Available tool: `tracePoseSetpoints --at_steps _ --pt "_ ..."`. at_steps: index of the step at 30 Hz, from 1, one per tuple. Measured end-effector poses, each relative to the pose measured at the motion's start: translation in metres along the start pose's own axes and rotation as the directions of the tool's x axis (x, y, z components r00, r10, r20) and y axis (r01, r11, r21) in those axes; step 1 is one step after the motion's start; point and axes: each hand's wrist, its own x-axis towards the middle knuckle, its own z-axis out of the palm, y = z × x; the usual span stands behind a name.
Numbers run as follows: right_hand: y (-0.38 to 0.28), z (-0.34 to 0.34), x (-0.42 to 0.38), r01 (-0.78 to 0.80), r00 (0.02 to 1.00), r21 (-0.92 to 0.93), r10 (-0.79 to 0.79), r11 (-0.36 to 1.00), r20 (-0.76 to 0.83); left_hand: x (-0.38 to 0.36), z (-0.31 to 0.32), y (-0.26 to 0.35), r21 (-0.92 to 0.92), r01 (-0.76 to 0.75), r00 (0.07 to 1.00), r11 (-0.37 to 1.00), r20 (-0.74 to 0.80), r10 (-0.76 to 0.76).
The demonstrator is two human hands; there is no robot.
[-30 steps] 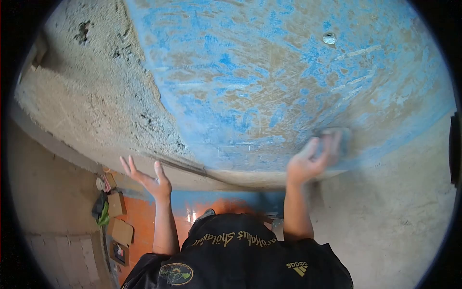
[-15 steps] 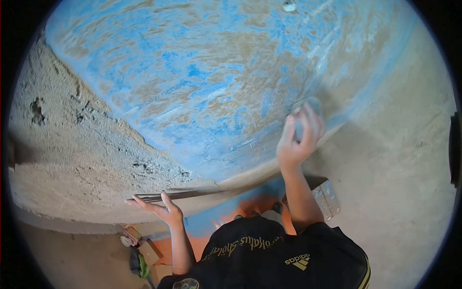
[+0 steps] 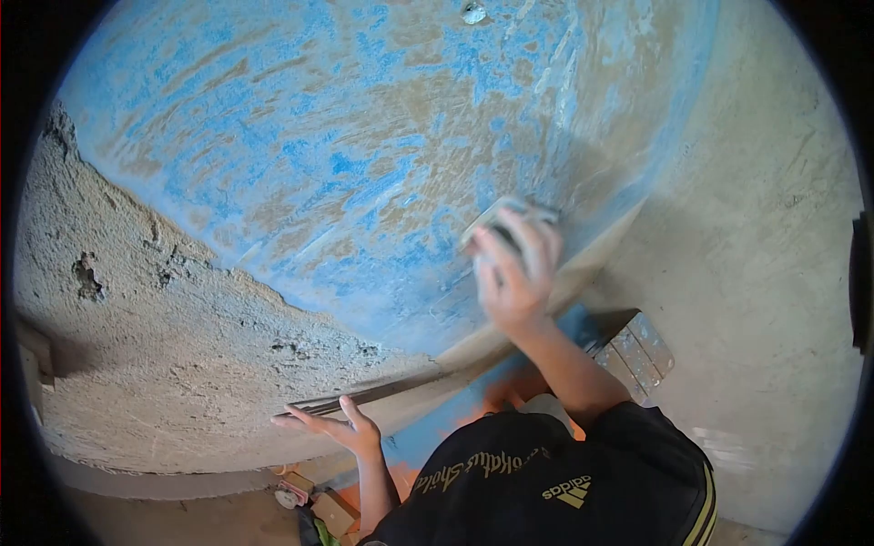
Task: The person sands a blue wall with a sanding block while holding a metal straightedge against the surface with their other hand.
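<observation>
A wall of worn blue paint (image 3: 364, 182) with brown patches fills the middle of the view. My right hand (image 3: 519, 282), smeared slightly by motion, is closed around a grey sanding block (image 3: 489, 216) held flat at the lower right part of the blue paint. The fingers cover much of the block. Lower left, my left hand (image 3: 353, 431) has its fingers stretched out and thumb apart, with nothing in it. Its fingertips are right by the dark strips (image 3: 382, 392) along the foot of the wall.
Rough bare plaster (image 3: 164, 309) borders the paint on the left. A plain grey wall (image 3: 746, 273) adjoins on the right. A paint-spotted slatted step (image 3: 637, 353) stands below my right arm. Boxes and small items (image 3: 328, 511) lie on the floor at lower left.
My right hand has moved left across the paint with the sanding block, which is now turned at a different angle. The view has shifted, and my left hand stays open by the dark strips.
</observation>
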Motion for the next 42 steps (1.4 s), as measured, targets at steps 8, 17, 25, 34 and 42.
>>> tracePoseSetpoints --at_steps 8,17,25,34,42 --pt "-0.013 0.000 -0.006 0.011 0.999 0.029 -0.013 1.000 0.041 -0.004 -0.004 -0.008 0.018 -0.003 1.000 1.000 0.030 0.003" --pt "-0.013 -0.003 0.003 -0.151 0.988 -0.021 0.151 0.988 0.015 -0.006 -0.004 -0.017 0.022 -0.055 0.998 0.998 0.037 0.054" --pt "-0.020 -0.003 -0.007 -0.167 0.985 -0.058 0.169 0.984 0.027 -0.006 -0.003 -0.015 0.029 -0.047 0.999 0.998 0.013 0.046" --pt "-0.013 -0.008 0.009 -0.225 0.974 -0.131 0.225 0.966 -0.012 -0.007 0.000 -0.021 0.057 -0.061 0.998 0.997 -0.005 0.062" --pt "-0.020 -0.005 0.009 -0.260 0.966 -0.055 0.260 0.964 -0.001 -0.007 0.000 -0.016 0.067 -0.061 0.998 0.996 -0.007 0.062"
